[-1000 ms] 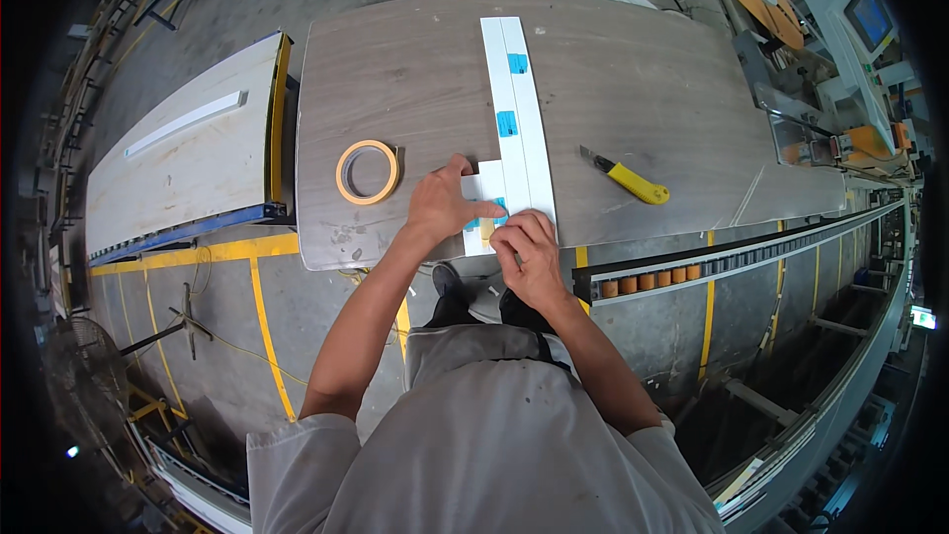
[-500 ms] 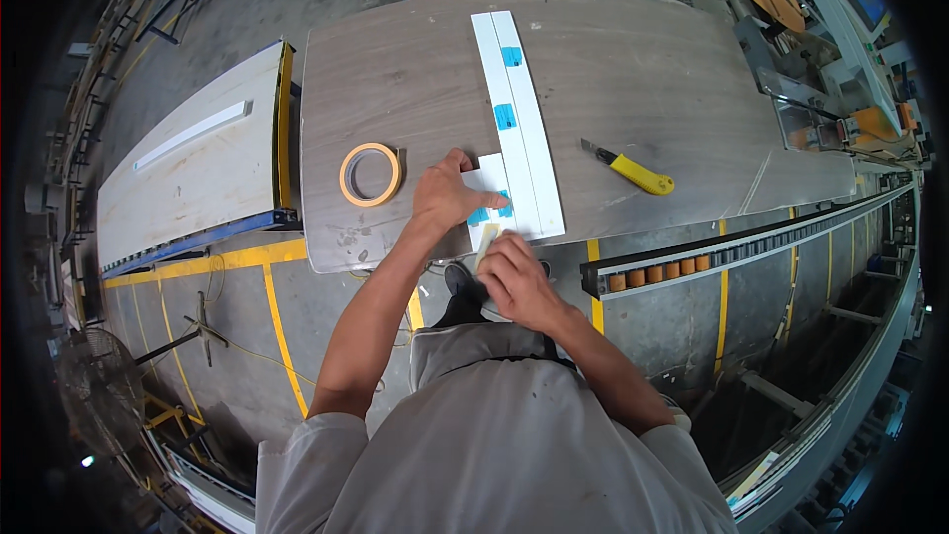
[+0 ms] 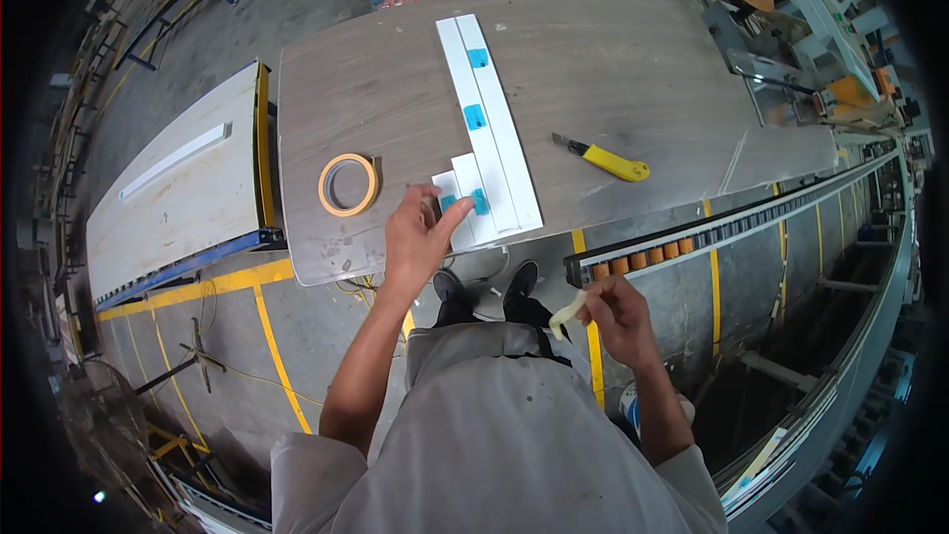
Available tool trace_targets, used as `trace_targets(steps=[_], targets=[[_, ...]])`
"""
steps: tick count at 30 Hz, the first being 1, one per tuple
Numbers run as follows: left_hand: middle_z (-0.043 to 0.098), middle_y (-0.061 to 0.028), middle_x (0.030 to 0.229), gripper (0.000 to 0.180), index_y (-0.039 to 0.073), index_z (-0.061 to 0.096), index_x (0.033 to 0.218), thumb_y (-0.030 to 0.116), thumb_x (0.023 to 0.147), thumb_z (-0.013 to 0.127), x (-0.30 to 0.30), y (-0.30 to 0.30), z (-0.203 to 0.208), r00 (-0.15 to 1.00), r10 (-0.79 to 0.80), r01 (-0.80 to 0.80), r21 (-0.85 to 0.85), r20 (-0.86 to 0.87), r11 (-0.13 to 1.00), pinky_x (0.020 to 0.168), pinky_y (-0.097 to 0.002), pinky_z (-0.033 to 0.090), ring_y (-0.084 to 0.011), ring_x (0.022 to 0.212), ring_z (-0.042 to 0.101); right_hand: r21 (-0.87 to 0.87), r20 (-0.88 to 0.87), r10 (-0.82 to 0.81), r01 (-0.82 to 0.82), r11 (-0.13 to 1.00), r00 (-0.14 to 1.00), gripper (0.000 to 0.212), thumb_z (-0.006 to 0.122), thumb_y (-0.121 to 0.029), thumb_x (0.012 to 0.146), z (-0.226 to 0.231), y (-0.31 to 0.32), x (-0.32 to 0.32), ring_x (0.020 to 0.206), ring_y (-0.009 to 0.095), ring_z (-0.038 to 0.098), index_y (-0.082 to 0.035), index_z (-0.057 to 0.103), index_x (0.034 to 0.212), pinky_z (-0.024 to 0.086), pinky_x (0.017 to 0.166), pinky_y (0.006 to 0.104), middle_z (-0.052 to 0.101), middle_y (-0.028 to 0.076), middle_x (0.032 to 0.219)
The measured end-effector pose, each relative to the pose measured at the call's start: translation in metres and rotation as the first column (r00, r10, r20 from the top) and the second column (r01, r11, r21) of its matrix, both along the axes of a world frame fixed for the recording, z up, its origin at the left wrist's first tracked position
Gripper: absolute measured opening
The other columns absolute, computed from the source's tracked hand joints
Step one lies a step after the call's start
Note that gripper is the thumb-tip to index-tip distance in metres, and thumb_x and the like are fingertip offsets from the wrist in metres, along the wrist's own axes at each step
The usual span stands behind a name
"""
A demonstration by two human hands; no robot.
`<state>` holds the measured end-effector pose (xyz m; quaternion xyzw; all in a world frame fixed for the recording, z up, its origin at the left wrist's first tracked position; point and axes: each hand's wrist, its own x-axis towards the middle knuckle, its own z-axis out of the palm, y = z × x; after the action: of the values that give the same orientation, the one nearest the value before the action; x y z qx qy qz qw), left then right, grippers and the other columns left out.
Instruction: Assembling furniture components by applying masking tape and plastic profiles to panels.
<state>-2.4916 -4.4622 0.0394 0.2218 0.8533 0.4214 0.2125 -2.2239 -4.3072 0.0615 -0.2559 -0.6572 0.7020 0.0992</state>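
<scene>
My left hand (image 3: pixel 415 237) is at the lower left end of a row of white strips (image 3: pixel 499 153) laid side by side on a brown table. Its thumb and fingers are apart, the thumb by a blue sticker (image 3: pixel 480 201) and the fingertips at the edge of the shortest strip (image 3: pixel 445 182). More blue stickers lie farther up the strips. Off the table's near edge, my right hand (image 3: pixel 621 321) pinches a crumpled, pale yellow piece of tape (image 3: pixel 567 312) that hangs from the fingers.
A roll of tan masking tape (image 3: pixel 348 185) lies left of the strips, and a yellow utility knife (image 3: pixel 615 162) with its blade out lies to the right. A low bench (image 3: pixel 168 198) stands left of the table (image 3: pixel 376 69). A roller conveyor (image 3: pixel 652 255) runs along the right.
My right hand has pulled away from the strips, down and to the right, carrying the pale tape. My left hand's thumb has spread from its fingers. The view has shifted slightly.
</scene>
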Motion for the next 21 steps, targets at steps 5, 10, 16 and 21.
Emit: trace_targets(steps=[5,10,16,21], targets=[[0.060,-0.0017,0.088,0.050,0.002,0.062,0.114,0.048,0.103,0.044,0.081,-0.009,0.011,0.577,-0.153,-0.122,0.270,0.802,0.955,0.069,-0.0277,0.045,-0.0109,0.076,0.054,-0.074,-0.091,-0.211,0.205,0.976,0.973,0.010,0.061,-0.006,0.094,-0.015,-0.061,-0.057,0.075,0.012,0.063,-0.001,0.061,0.103,0.052,0.066,0.0254,0.065,0.004,0.088],[0.064,-0.0053,0.100,0.047,0.001,0.059,0.118,0.042,0.106,0.040,0.099,-0.004,-0.004,0.392,-0.004,-0.429,0.186,0.920,0.884,0.076,-0.0291,0.047,-0.0139,0.088,0.059,0.760,-0.102,0.067,0.035,0.649,0.993,0.030,0.069,-0.011,0.084,-0.017,-0.065,-0.072,0.090,0.027,0.062,-0.002,0.065,0.112,0.051,0.079,0.0370,0.067,0.007,0.101],[0.064,-0.0100,0.112,0.046,-0.002,0.056,0.121,0.039,0.106,0.039,0.099,-0.008,-0.006,0.170,-0.082,-0.528,0.161,0.982,0.834,0.088,-0.0336,0.051,-0.0200,0.102,0.063,0.787,-0.075,0.120,-0.015,0.616,0.990,0.032,0.070,-0.014,0.082,-0.016,-0.056,-0.069,0.099,0.029,0.059,-0.003,0.066,0.112,0.047,0.087,0.0407,0.067,0.007,0.106],[0.061,-0.0135,0.122,0.050,-0.004,0.052,0.129,0.038,0.107,0.037,0.100,-0.010,-0.002,0.195,-0.196,-0.407,0.261,0.961,0.875,0.093,-0.0355,0.050,-0.0234,0.109,0.062,0.802,-0.108,0.092,0.032,0.597,0.990,0.031,0.068,-0.010,0.084,-0.031,-0.054,-0.063,0.090,0.031,0.063,-0.006,0.065,0.115,0.051,0.078,0.0424,0.068,0.011,0.098]])
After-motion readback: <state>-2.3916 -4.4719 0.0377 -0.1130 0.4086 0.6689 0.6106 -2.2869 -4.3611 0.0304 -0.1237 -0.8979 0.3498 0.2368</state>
